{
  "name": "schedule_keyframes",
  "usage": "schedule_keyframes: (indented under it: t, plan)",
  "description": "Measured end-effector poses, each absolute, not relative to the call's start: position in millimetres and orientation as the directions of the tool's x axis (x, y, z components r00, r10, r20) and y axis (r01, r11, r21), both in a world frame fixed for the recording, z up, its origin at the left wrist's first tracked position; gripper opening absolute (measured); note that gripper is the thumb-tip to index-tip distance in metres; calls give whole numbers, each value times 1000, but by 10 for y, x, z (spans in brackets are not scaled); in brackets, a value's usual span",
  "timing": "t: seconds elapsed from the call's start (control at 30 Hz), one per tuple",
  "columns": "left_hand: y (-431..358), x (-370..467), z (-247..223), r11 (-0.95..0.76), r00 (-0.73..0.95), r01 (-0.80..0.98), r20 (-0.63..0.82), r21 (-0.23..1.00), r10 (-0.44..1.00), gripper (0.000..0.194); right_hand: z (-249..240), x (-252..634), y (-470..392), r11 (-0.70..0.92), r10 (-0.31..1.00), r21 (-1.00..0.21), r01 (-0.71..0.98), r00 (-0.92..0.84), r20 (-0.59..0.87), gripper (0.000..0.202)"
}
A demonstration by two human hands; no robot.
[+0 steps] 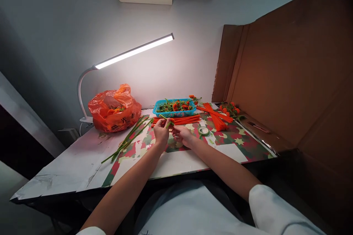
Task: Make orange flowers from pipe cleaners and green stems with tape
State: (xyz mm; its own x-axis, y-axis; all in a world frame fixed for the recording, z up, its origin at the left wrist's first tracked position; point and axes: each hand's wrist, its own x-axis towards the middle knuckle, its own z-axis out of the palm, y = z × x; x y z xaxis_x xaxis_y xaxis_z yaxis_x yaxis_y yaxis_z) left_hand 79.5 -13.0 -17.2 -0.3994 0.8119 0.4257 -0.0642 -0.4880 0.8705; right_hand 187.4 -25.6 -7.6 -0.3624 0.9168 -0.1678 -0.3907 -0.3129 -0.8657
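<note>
My left hand [161,131] is closed in a pinch around a small orange flower [172,120] with a green stem, held up over the table. From the right, my right hand [182,135] meets it with bent fingers at the flower's lower side; the fingertips are partly hidden. Just behind my hands lies a bundle of orange pipe cleaners [187,119]. A roll of green tape [203,131] rests on the table to the right of my right hand. Long green stems [127,143] lie loosely to the left of my left hand.
Behind stands a blue basket [176,114] of orange flowers. An orange plastic bag [116,112] sits at left under a lit lamp [135,50]. More pipe cleaners [216,117] and flowers [230,110] lie right, beside a tall cardboard panel [284,62]. The table [63,169] has a patterned cover.
</note>
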Motion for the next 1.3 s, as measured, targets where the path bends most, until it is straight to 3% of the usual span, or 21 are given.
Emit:
schedule_keyframes:
  t: [0.23,0.37,0.47,0.57,0.7,0.87,1.07,1.3]
  plan:
    - [-190,814,-110,-498,-348,-55,451,865,822,37,-26,1915,-272,-188,940,-917,-351,-335,-65,26]
    - [-217,813,-91,-538,-333,29,516,842,789,33,-28,1940,-289,236,962,-969,-75,-121,244,28]
    - [-221,810,-95,-568,-315,100,568,817,761,30,-6,2013,-279,571,817,-775,273,-92,569,26]
    - [-213,808,-100,-538,-265,63,534,840,803,27,36,2105,-241,696,691,-563,445,-204,693,24]
    - [-198,804,-93,-426,-141,-142,408,893,902,27,55,2166,-175,697,672,-519,495,-201,712,22]
    - [-203,804,-83,-310,15,-258,325,915,946,45,25,2159,-136,726,653,-524,446,-204,730,19]
    - [-211,800,-86,-392,6,-177,399,903,917,39,14,2171,-85,697,710,-641,323,-183,680,19]
    - [-171,795,-107,-475,7,-67,476,877,879,35,-63,2151,52,493,863,-862,117,-197,466,23]
